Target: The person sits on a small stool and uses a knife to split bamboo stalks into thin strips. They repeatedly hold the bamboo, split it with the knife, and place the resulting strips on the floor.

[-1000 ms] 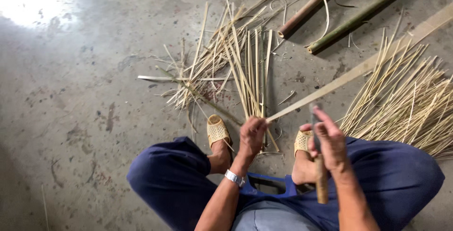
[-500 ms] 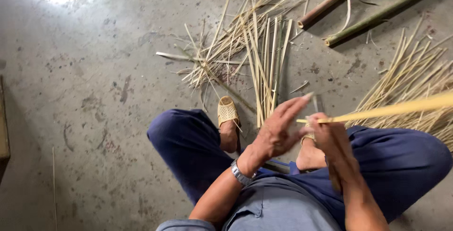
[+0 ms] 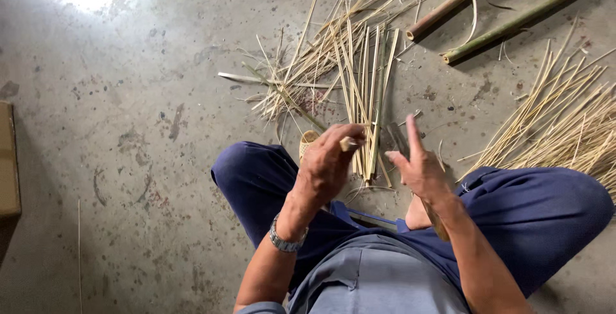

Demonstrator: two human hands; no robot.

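Bamboo strip (image 3: 350,142) end pinched in left hand (image 3: 327,166) grip; right hand (image 3: 420,169) open, holding nothing visible.

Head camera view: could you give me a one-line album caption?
Seated person's left hand pinches a bamboo strip, right hand open beside it, above split strips on concrete.

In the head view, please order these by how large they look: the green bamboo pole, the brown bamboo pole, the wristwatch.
1. Green bamboo pole, the longest.
2. Brown bamboo pole, shorter, though the frame edge cuts off its far end.
3. Wristwatch, smallest, despite being nearest the camera.
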